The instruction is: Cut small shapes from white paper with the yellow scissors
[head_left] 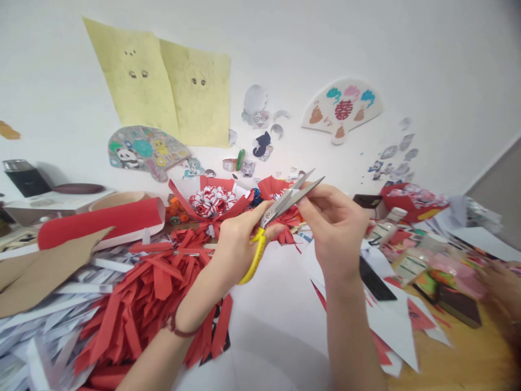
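My left hand (240,241) is closed round the yellow handles of a pair of scissors (280,209), and a dark red band circles that wrist. The scissor blades are slightly apart and point up and to the right. Beside the blades, my right hand (337,222) is closed, its thumb and fingers pinched together near the metal. What they hold, if anything, is hidden. Below both hands lies a white paper sheet (277,309). To the left, folded red paper strips (146,293) are heaped next to white paper strips (52,326).
Paper-flower bouquets (214,201) stand against the wall. A red paper roll (101,222) and brown paper (44,271) lie at left. Paper scraps, bottles (388,225) and a dark box (458,304) crowd the right. Another person's hand (502,282) is at the right edge.
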`<state>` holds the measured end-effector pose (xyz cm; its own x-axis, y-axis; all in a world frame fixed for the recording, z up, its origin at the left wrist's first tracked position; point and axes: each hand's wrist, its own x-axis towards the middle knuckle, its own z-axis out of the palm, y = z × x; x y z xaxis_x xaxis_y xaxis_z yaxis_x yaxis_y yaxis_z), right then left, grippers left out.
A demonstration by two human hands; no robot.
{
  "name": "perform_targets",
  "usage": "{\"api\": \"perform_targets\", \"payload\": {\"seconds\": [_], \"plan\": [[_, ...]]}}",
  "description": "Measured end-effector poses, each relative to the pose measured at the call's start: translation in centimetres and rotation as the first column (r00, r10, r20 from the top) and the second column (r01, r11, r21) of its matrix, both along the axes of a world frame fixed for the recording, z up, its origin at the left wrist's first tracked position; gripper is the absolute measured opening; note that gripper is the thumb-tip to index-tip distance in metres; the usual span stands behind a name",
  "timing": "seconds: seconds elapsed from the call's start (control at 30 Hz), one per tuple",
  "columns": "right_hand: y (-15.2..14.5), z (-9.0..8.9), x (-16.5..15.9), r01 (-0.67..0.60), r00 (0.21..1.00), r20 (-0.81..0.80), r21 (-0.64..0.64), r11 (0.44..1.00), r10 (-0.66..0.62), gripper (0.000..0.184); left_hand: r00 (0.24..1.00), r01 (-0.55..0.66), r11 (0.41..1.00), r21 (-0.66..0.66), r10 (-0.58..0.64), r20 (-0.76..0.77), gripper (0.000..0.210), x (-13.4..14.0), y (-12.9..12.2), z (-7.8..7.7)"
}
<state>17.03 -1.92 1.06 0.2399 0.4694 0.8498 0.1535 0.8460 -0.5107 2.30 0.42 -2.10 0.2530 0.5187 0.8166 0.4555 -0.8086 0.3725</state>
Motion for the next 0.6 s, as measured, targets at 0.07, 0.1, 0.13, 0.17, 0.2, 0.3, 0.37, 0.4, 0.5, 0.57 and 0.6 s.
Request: {"api": "perform_targets", "payload": {"seconds": [0.07, 0.1, 0.13, 0.17, 0.2, 0.3, 0.37, 0.4, 0.5, 0.57, 0.6], "plan": [[0.0, 0.0, -0.1, 0.009, 1.0, -0.009, 0.003, 1.0, -0.009, 0.006, 1.0, 0.002, 1.0, 0.001, -0.002, -0.002, 0.042, 0.0, -0.1, 0.1], [0.1, 0.0, -0.1, 0.01, 1.0, -0.015, 0.003, 1.0, -0.01, 0.005, 1.0, -0.001, 1.0, 0.001, 0.001, -0.001, 0.042, 0.0, -0.1, 0.1], [0.1, -0.1, -0.2, 0.008, 1.0, -0.022, 0.003, 1.0, -0.008, 0.005, 1.0, -0.003, 1.0, 0.0, 0.003, -0.002, 0.043, 0.1, -0.1, 0.0], [0.1, -0.1, -0.3, 0.002, 1.0, -0.031, 0.0, 1.0, -0.002, 0.005, 1.0, -0.005, 1.0, 0.001, 0.005, -0.002, 0.043, 0.1, -0.1, 0.0], [0.2, -0.1, -0.4, -0.005, 0.999, -0.041, -0.005, 1.0, 0.005, 0.005, 1.0, -0.006, 1.0, 0.002, 0.006, -0.002, 0.043, 0.1, -0.1, 0.0], [0.3, -0.3, -0.7, -0.017, 0.998, -0.069, -0.021, 1.0, 0.016, 0.006, 1.0, -0.001, 1.0, 0.015, 0.001, 0.0, 0.041, 0.1, -0.2, 0.0], [0.4, -0.5, -0.9, -0.012, 0.997, -0.082, -0.025, 1.0, 0.009, 0.007, 1.0, -0.008, 1.0, 0.024, 0.008, 0.001, 0.04, 0.1, -0.2, 0.0], [0.5, -0.6, -1.0, -0.006, 0.996, -0.087, -0.024, 1.0, 0.003, 0.007, 1.0, -0.013, 1.0, 0.027, 0.013, -0.001, 0.04, 0.1, -0.2, 0.0], [0.8, -0.9, -1.3, 0.006, 0.994, -0.106, -0.016, 1.0, -0.008, 0.008, 1.0, -0.026, 0.998, 0.05, 0.026, 0.009, 0.041, 0.1, -0.3, 0.0], [1.0, -1.0, -1.5, 0.006, 0.991, -0.131, 0.002, 1.0, -0.006, 0.007, 0.999, -0.033, 0.998, 0.054, 0.032, 0.016, 0.042, 0.2, -0.4, 0.0], [1.1, -1.1, -1.6, 0.008, 0.99, -0.142, 0.009, 1.0, -0.007, 0.007, 0.999, -0.035, 0.998, 0.053, 0.034, 0.02, 0.042, 0.2, -0.4, 0.0]]}}
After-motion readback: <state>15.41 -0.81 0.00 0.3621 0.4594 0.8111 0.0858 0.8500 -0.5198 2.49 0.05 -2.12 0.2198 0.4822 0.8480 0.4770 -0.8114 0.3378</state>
